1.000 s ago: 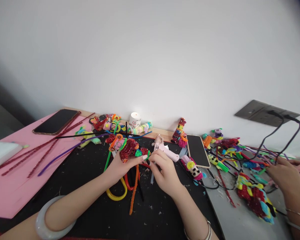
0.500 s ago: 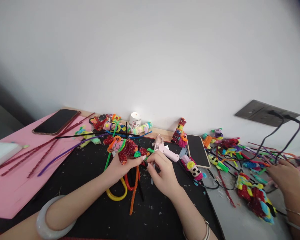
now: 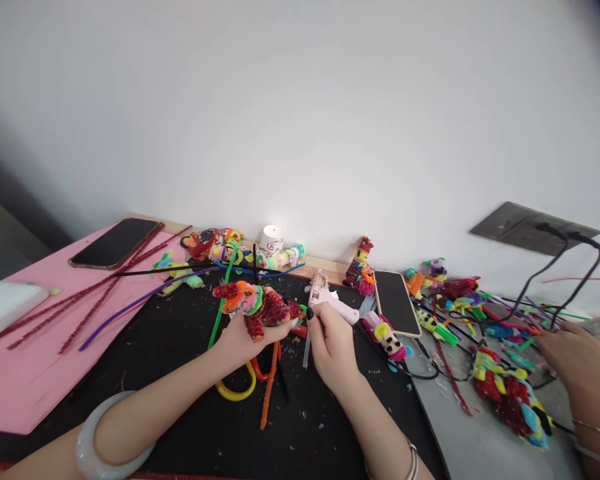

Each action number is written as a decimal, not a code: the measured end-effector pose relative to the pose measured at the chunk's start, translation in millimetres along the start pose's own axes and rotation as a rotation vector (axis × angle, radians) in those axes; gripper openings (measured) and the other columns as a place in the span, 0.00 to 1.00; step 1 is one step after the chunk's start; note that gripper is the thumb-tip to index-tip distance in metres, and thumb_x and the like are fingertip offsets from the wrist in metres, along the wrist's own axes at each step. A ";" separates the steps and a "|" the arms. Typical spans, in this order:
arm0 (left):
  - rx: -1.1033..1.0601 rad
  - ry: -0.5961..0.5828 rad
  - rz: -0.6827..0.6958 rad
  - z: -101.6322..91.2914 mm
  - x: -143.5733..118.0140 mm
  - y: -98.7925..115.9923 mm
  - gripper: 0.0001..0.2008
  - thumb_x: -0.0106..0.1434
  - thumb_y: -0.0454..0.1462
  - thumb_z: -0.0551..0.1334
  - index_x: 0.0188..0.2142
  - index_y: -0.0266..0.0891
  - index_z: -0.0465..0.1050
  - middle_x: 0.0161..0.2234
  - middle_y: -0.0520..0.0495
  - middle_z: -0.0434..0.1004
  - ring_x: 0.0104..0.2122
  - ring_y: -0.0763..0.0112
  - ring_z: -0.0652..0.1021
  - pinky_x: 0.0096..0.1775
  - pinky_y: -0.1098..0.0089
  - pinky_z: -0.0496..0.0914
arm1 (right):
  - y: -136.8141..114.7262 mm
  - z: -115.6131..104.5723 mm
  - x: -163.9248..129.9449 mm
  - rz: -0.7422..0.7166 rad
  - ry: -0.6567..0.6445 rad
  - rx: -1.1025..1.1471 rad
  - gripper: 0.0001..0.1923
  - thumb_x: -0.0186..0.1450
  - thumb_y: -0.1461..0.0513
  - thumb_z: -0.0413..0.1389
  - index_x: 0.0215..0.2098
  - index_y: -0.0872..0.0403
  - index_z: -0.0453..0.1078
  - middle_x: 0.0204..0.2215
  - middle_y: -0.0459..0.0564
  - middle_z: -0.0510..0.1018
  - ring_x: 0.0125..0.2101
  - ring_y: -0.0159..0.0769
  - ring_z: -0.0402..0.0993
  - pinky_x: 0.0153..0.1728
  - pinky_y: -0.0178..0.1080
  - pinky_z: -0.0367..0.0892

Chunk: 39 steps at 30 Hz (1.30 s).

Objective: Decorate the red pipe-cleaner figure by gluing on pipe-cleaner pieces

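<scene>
My left hand [image 3: 247, 343] is closed around a doll [image 3: 275, 308] made of red, glittery pipe cleaners, with an orange and pink head and a green collar. The doll lies on its side, head to the left, above the black mat. My right hand [image 3: 333, 340] pinches at the doll's far right end, where a bit of green pipe cleaner [image 3: 304, 309] shows by the dark thumbnail. The fingers hide most of that piece. Under the hands lie scissors with a yellow handle loop [image 3: 237, 395] and an orange pipe cleaner [image 3: 269, 393].
A pale pink glue gun [image 3: 335, 303] lies just beyond my right hand. Two phones [image 3: 117, 241] [image 3: 399, 303], a paper cup [image 3: 271, 239] and several finished dolls [image 3: 360, 267] stand or lie around. At right, another person's hand [image 3: 575, 353] reaches among pipe cleaners and cables.
The doll has turned in my left hand, its head now tilting lower and more of its body showing. My right hand has shifted slightly right, its fingers drawn closer together.
</scene>
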<state>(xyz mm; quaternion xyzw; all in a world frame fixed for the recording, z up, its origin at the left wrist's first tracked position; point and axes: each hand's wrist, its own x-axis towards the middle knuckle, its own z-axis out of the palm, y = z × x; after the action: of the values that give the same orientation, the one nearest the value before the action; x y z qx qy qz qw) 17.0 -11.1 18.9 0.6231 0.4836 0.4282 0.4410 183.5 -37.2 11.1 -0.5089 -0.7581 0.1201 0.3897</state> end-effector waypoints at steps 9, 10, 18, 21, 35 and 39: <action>-0.058 0.034 0.006 3.2 -3.1 -9.4 0.07 0.54 0.39 0.64 0.25 0.41 0.67 0.31 0.49 0.79 0.35 0.61 0.78 0.45 0.59 0.70 | 4.0 -1.5 1.7 -0.189 -0.072 -0.106 0.10 0.68 0.67 0.44 0.32 0.54 0.64 0.27 0.48 0.69 0.28 0.34 0.65 0.30 0.35 0.60; -0.060 0.029 0.005 3.0 -3.3 -9.6 0.07 0.54 0.39 0.63 0.25 0.41 0.67 0.31 0.49 0.79 0.34 0.61 0.78 0.45 0.60 0.70 | 4.2 -2.2 2.2 -0.192 -0.078 -0.113 0.10 0.69 0.67 0.44 0.32 0.54 0.64 0.27 0.48 0.69 0.28 0.34 0.65 0.30 0.35 0.60; -0.066 0.091 -0.020 3.4 -2.2 -11.6 0.08 0.53 0.41 0.66 0.25 0.41 0.70 0.29 0.47 0.79 0.35 0.56 0.77 0.46 0.56 0.69 | 5.8 -3.9 4.6 -0.194 -0.166 -0.155 0.11 0.69 0.68 0.43 0.38 0.56 0.67 0.29 0.51 0.71 0.31 0.36 0.67 0.33 0.36 0.62; -0.123 0.090 -0.033 3.7 -1.7 -12.3 0.08 0.53 0.41 0.66 0.29 0.40 0.72 0.32 0.45 0.80 0.37 0.56 0.78 0.48 0.56 0.68 | 6.7 -3.8 5.7 -0.180 -0.194 -0.164 0.12 0.69 0.68 0.42 0.37 0.55 0.67 0.30 0.51 0.71 0.32 0.36 0.67 0.32 0.36 0.62; -0.257 0.045 -0.103 5.8 -3.7 -11.0 0.08 0.51 0.38 0.67 0.25 0.40 0.69 0.30 0.47 0.78 0.35 0.59 0.78 0.44 0.60 0.71 | 6.4 -7.9 7.9 -0.257 -0.264 -0.236 0.15 0.71 0.66 0.42 0.31 0.55 0.66 0.26 0.49 0.67 0.29 0.36 0.62 0.30 0.36 0.58; -0.264 0.054 -0.097 6.2 -2.6 -9.3 0.07 0.50 0.38 0.67 0.26 0.39 0.70 0.31 0.46 0.78 0.35 0.60 0.78 0.43 0.61 0.71 | 6.6 -5.6 6.2 -0.219 -0.235 -0.138 0.12 0.70 0.66 0.44 0.32 0.55 0.67 0.27 0.49 0.69 0.31 0.36 0.64 0.32 0.36 0.60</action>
<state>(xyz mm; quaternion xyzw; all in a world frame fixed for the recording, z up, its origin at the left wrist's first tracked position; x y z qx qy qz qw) 20.5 -13.1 8.1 0.5241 0.4643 0.4828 0.5261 190.9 -30.1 13.9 -0.4314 -0.8558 0.0833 0.2732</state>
